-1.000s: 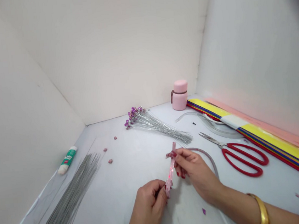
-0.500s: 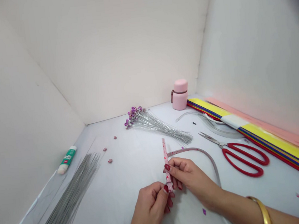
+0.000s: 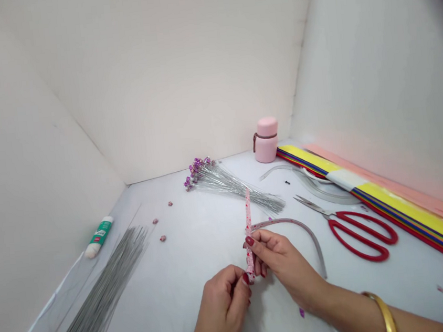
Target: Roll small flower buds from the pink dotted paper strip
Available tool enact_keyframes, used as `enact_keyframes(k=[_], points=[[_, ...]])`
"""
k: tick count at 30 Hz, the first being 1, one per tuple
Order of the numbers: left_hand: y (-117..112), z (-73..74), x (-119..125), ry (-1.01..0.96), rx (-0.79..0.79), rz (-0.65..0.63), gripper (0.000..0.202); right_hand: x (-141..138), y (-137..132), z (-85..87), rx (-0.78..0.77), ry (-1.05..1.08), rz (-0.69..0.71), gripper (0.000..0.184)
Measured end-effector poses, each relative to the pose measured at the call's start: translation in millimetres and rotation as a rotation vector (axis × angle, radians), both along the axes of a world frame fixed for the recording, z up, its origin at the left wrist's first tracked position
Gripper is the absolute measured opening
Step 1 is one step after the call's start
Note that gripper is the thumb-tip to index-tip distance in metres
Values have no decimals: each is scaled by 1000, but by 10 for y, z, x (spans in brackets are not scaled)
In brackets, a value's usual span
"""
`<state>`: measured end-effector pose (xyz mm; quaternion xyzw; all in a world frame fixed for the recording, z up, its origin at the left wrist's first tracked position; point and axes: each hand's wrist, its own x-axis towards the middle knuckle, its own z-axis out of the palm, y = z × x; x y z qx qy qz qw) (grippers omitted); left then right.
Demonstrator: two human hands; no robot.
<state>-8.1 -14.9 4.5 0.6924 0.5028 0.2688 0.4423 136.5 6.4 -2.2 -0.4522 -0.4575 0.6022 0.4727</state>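
Both hands meet on a narrow pink paper strip (image 3: pixel 247 211) printed with small red hearts. My left hand (image 3: pixel 225 305) pinches its folded lower end between thumb and forefinger. Higher up, my right hand (image 3: pixel 281 257) grips the same strip, thumb in front; its other fingers curl behind. The free end points up and away from me, in front of the wire stems. Behind the right hand a long curved strip (image 3: pixel 307 231) arcs over the table to the right and passes under the forearm. Just how the fold is made is hidden by the fingertips.
Red-handled scissors (image 3: pixel 355 228) lie open on the right, beside long coloured paper strips (image 3: pixel 366 182). At the back are a pink flask (image 3: pixel 267 140) and silver stems with purple tips (image 3: pixel 231 183). Grey wires (image 3: pixel 101 300), a glue stick (image 3: pixel 99 237) and small pink folded stars (image 3: pixel 163 238) sit left.
The strip's free end now reaches further up and slightly right. My right hand keeps its pinch, and my left hand has shifted slightly at the folded end.
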Motion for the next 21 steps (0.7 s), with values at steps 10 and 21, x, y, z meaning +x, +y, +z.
enact_keyframes(k=[10,21], points=[[8,-23,-26,-55,82,64,20,-11,-25,12,-19,-62,132,32],[12,-67,-1,-87,-35,33,26,-8,-6,-79,-12,-75,83,28]])
